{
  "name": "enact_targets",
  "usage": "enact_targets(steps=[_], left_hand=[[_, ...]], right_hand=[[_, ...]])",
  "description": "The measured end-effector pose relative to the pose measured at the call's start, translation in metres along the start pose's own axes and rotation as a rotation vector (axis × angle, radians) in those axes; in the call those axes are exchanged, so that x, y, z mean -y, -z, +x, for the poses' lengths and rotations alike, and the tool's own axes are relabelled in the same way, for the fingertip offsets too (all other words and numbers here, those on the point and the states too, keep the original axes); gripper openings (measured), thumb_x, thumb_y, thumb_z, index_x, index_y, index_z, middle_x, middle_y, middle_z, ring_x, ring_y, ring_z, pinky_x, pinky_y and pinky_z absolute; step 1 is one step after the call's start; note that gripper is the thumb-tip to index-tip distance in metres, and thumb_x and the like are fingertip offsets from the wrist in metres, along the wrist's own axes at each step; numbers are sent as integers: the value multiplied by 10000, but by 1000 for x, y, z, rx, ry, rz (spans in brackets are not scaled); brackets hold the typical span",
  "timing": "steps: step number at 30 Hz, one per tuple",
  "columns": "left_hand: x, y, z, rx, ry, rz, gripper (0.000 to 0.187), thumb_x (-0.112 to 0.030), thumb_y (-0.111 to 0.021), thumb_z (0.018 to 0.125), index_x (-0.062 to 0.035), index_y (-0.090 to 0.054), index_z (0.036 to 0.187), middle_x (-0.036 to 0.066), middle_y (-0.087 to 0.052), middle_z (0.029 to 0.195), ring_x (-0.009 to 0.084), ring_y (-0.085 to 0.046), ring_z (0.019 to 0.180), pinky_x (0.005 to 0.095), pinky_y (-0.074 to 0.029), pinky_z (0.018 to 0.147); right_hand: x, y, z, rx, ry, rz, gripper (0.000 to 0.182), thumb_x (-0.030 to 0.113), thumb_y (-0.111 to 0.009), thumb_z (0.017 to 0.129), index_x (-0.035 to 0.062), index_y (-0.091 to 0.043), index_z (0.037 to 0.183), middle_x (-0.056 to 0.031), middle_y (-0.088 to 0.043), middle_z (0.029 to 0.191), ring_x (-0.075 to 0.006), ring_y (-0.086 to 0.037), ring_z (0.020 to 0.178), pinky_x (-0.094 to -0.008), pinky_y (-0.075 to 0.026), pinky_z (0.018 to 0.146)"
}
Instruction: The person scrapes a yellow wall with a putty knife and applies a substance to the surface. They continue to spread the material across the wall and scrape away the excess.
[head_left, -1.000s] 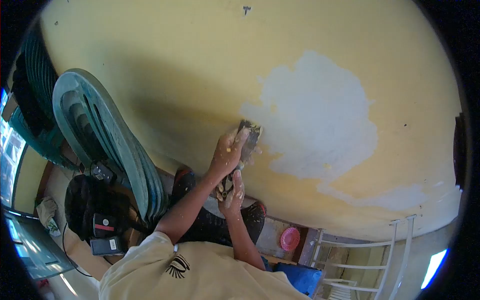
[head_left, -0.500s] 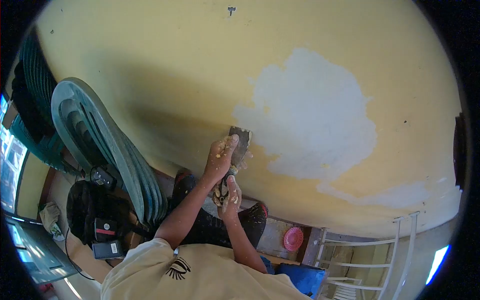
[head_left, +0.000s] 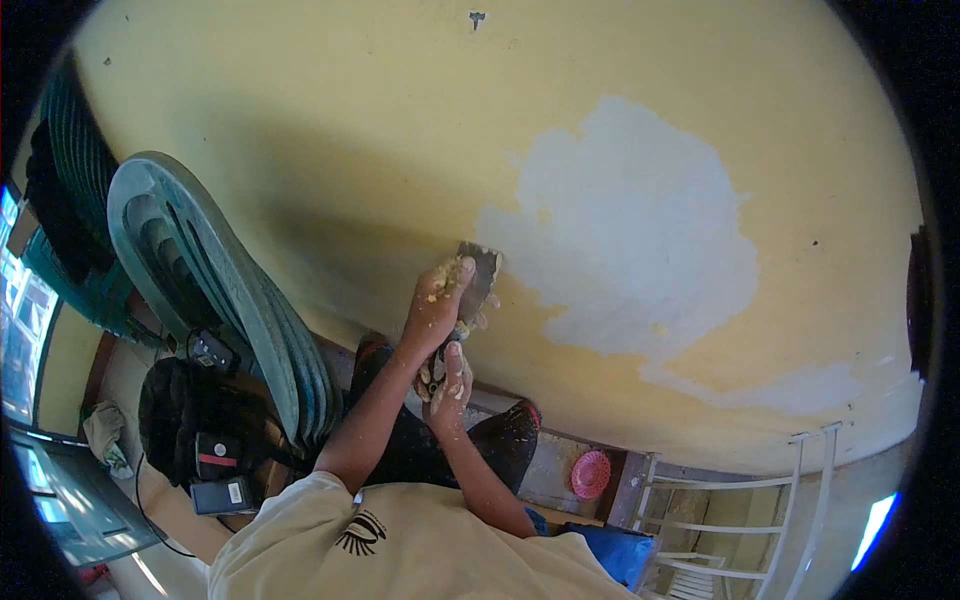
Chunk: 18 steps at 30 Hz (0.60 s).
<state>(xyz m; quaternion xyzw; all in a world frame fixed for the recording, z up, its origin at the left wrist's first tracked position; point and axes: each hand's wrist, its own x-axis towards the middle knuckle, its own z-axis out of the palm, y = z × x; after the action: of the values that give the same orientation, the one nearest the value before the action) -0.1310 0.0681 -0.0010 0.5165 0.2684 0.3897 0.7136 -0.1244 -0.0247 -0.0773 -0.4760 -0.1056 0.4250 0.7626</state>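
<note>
A putty knife [head_left: 482, 274] with a wide, dull grey blade points up toward the yellow wall, low in front of me. My left hand [head_left: 438, 296] is closed on the blade, its thumb along the flat face and yellowish crumbs clinging to its back. Below it, my right hand [head_left: 450, 384] is wrapped around the handle, which is mostly hidden by the fingers. Pale flecks cover both hands. To the right of the blade, the wall carries a large whitish patch [head_left: 635, 230] with ragged edges.
Stacked green plastic chairs [head_left: 225, 270] lean at the left. A black bag [head_left: 170, 420] and dark boxes [head_left: 218, 497] lie beside them. A pink basket [head_left: 590, 474] sits on the floor, near a white metal rack [head_left: 720, 487] at the lower right.
Both hands and the putty knife have shifted slightly upward in view. The left hand has turned a little, showing more crumbs. Both hands keep their hold.
</note>
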Motion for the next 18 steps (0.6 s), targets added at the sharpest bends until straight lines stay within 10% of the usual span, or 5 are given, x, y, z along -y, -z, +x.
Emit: enact_targets(steps=[14,18], left_hand=[[-8,4,7,-19,-23,24,334,-312,-455,911,-8,-581,852,98,-632,656,136,-573,456,253,-440,407],[-10,4,6,2,-67,-23,330,-308,-457,911,-6,-581,867,93,-629,645,141,-568,449,261,-441,405]], right_hand=[[11,-11,-4,151,-53,58,334,400,-465,889,73,-523,923,-14,-563,749,-105,-533,589,-243,-413,485],[12,-21,-8,79,-13,56,317,404,-466,884,103,-479,787,15,-469,626,-56,-404,465,-197,-286,368]])
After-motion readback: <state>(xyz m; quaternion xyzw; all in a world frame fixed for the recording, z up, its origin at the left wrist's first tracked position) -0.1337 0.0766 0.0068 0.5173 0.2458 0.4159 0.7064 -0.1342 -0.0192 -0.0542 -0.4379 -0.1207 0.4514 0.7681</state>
